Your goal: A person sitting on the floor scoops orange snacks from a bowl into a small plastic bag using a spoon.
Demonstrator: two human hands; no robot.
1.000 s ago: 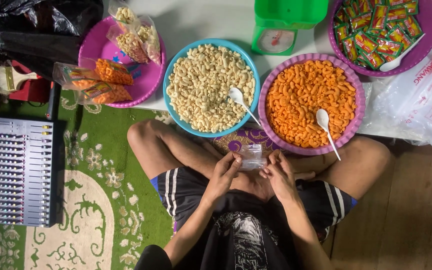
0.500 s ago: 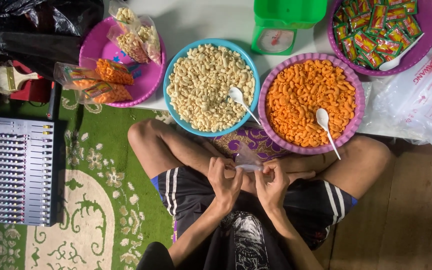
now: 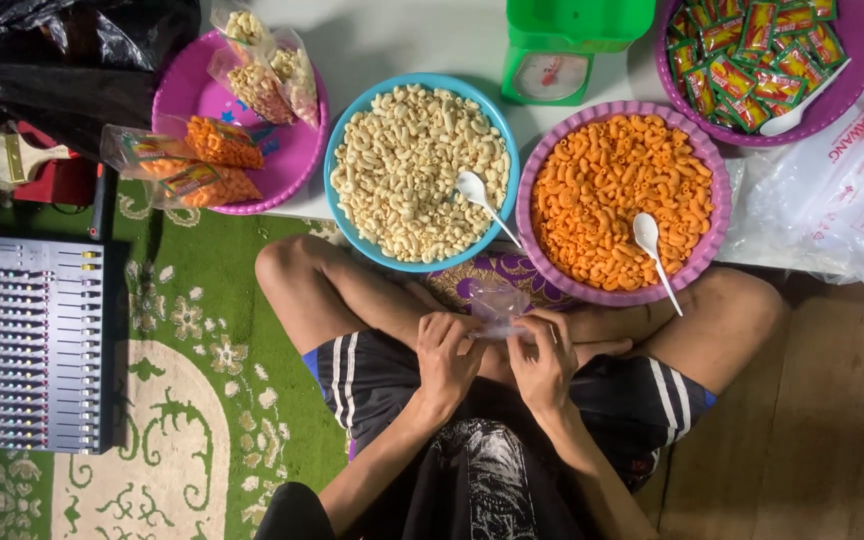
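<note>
- A second ago the left hand (image 3: pixel 449 355) and right hand (image 3: pixel 544 357) sat apart with fingers extended, the small clear plastic bag (image 3: pixel 497 304) stretched flat between them; now both have drawn closer together, fingers curled, pinching the bag's lower edge
- The bag, flat and level with the fingertips before, collapsed to a thin strip half a second ago; now it stands puffed up above the fingers, toward the bowls
</note>
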